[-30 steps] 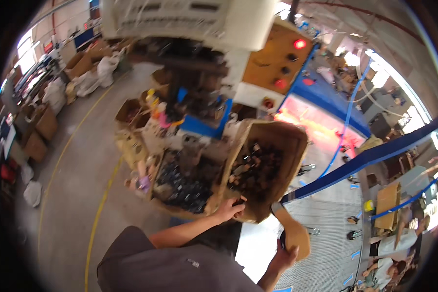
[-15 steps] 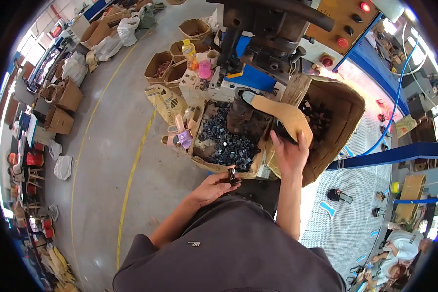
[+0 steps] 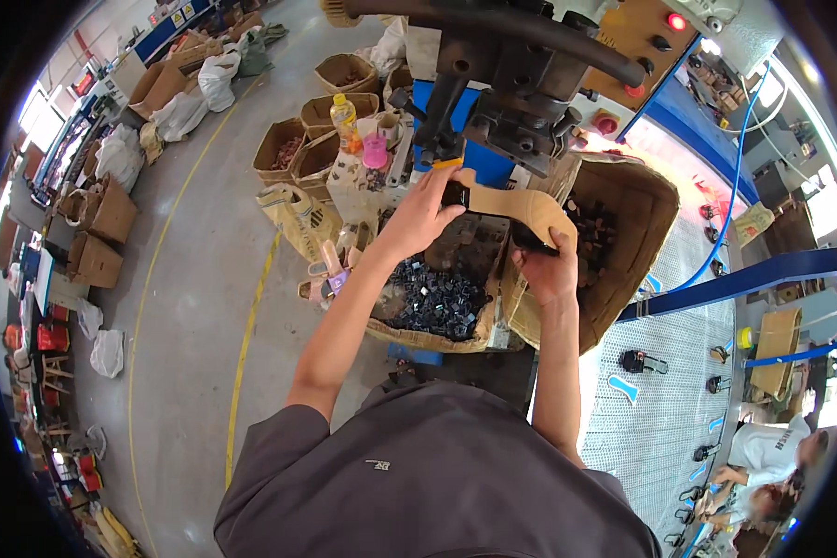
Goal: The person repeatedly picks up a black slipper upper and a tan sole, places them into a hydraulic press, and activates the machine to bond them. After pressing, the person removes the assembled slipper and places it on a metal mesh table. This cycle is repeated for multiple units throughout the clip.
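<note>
My right hand [image 3: 546,268] grips the near end of a tan shoe insole [image 3: 521,206] that stretches toward a dark press machine [image 3: 502,88]. My left hand [image 3: 421,212] is raised to the insole's far end beside the machine head, fingers pinched on a small dark piece against it. Below my hands sits a shallow cardboard tray of small black metal parts [image 3: 432,302]. To the right stands a large open cardboard box [image 3: 637,246] holding dark pieces.
Several open cardboard boxes [image 3: 321,116], a yellow bottle [image 3: 343,119] and a pink cup [image 3: 375,152] stand left of the machine. A yellow floor line [image 3: 246,344] runs across grey concrete. Another person [image 3: 763,465] sits at lower right by a white perforated table [image 3: 665,409] with small items.
My left hand rose from near my body up to the insole's far end at the machine. My right hand carried the insole from low right up to the machine.
</note>
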A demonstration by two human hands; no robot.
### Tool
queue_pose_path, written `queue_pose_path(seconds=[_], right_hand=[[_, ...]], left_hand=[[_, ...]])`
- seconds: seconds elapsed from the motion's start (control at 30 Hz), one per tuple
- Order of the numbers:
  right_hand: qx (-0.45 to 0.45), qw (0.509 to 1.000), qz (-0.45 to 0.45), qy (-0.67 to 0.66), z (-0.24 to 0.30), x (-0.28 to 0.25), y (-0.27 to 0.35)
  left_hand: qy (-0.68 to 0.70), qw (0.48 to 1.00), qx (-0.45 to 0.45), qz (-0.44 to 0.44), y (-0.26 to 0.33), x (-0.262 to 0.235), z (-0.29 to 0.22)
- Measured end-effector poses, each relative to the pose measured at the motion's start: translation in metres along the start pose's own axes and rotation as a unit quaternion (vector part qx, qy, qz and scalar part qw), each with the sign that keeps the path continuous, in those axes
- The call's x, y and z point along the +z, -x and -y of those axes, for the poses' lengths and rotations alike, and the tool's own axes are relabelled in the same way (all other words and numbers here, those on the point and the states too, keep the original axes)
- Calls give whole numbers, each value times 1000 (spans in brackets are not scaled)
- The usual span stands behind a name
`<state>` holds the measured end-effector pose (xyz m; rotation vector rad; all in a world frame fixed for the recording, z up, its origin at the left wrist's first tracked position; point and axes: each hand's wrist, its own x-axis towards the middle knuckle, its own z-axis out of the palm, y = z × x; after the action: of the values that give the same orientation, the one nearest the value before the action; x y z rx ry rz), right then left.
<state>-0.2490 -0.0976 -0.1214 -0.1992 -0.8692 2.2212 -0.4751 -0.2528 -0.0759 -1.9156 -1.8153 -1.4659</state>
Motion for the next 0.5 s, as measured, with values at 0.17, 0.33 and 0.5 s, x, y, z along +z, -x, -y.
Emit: queue_pose_path(seconds=[0.17,0.33,0.5], right_hand=[[1,1000,-20,-5,1,-2,-4],[3,1000,-21,-14,-9,-7,3],[-14,1000,-7,-16,6,-1,-4]], left_hand=[[141,990,0,8,-4,10,28],[246,968,33,-42,11,20,35],[271,961,40,-26,-7,28,41]])
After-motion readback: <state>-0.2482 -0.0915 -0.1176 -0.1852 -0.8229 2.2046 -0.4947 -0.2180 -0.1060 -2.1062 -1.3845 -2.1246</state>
